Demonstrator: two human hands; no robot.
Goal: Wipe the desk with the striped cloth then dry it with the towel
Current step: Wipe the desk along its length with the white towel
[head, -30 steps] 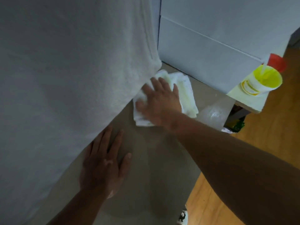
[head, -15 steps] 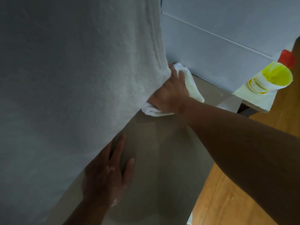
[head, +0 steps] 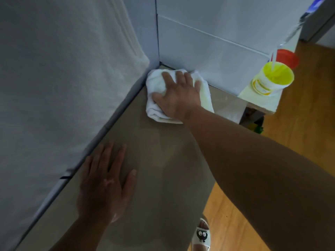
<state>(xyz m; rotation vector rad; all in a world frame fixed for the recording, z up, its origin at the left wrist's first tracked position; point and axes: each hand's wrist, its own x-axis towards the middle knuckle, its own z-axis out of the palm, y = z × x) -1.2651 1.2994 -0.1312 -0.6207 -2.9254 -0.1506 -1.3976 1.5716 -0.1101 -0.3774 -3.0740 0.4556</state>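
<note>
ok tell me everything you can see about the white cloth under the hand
The white cloth looks like soft terry fabric, folded into a thick pad, its right part tinted pale yellow. It lies flat on the desk, tucked into the far corner against the back wall. The right hand presses on it with fingers spread. No stripes show.

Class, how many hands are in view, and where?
2. The left hand lies flat on the brown desk; the right hand presses a folded white cloth at the far corner.
</note>
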